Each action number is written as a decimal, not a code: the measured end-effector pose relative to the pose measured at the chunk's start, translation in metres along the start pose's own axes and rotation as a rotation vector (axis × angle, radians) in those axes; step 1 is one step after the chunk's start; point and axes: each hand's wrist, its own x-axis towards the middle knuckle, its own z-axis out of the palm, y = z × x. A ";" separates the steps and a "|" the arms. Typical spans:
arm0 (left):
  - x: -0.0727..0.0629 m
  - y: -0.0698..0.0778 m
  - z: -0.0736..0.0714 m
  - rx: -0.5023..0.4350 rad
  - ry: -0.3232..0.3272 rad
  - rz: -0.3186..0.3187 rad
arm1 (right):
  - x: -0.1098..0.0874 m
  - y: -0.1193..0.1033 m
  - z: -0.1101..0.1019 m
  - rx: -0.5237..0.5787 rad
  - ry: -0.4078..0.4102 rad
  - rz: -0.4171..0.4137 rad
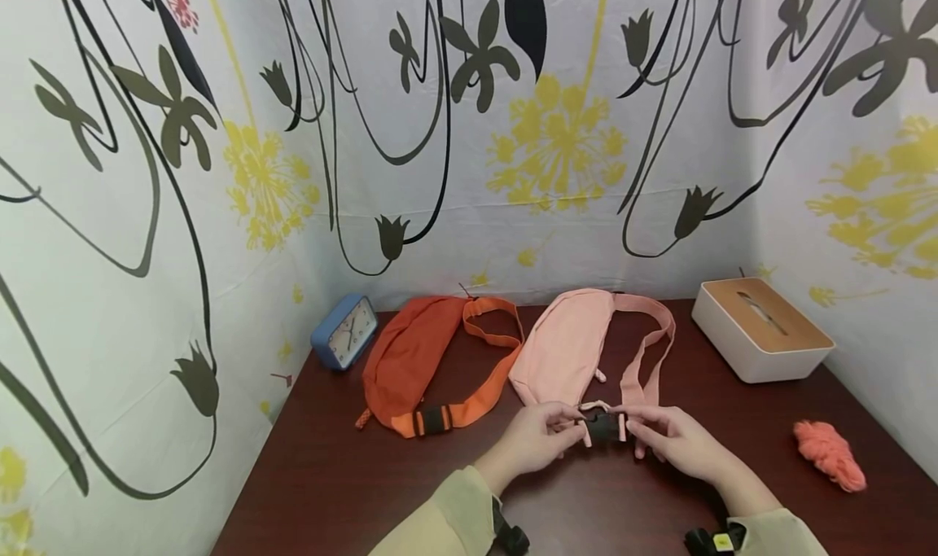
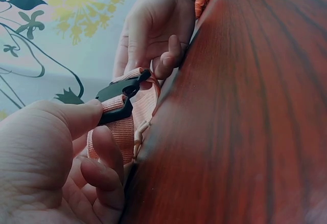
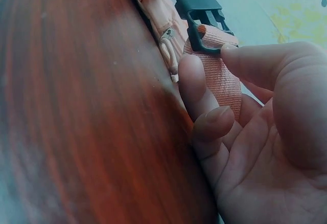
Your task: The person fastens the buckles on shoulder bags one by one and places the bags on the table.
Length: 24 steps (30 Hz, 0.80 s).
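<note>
A pink waist bag (image 1: 566, 340) lies on the table, its strap (image 1: 648, 352) looping round to the right. At its near end a black side-release buckle (image 1: 604, 427) is raised towards me, its two halves joined. My left hand (image 1: 538, 438) pinches the buckle's left end and webbing between thumb and fingers. On the opposite end, my right hand (image 1: 677, 440) pinches the black frame where the pink webbing (image 3: 222, 81) threads through. The left wrist view shows the buckle (image 2: 120, 91) between both hands. Part of the webbing is hidden behind the fingers.
Left of the pink bag lies an orange waist bag (image 1: 410, 352) with its black buckle (image 1: 432, 420) fastened. A blue clock (image 1: 346, 332) stands at the back left. On the right are a white tissue box (image 1: 762, 328) with a wooden lid and a coral yarn bundle (image 1: 830, 455).
</note>
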 end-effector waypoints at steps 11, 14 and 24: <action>-0.001 -0.002 0.000 0.019 -0.013 0.021 | 0.000 -0.003 0.002 -0.017 -0.023 0.018; -0.001 -0.002 0.000 0.023 -0.016 0.020 | 0.001 -0.003 0.003 -0.024 -0.028 0.013; -0.001 -0.003 0.000 0.066 -0.019 0.033 | 0.004 -0.006 0.009 -0.038 -0.054 0.009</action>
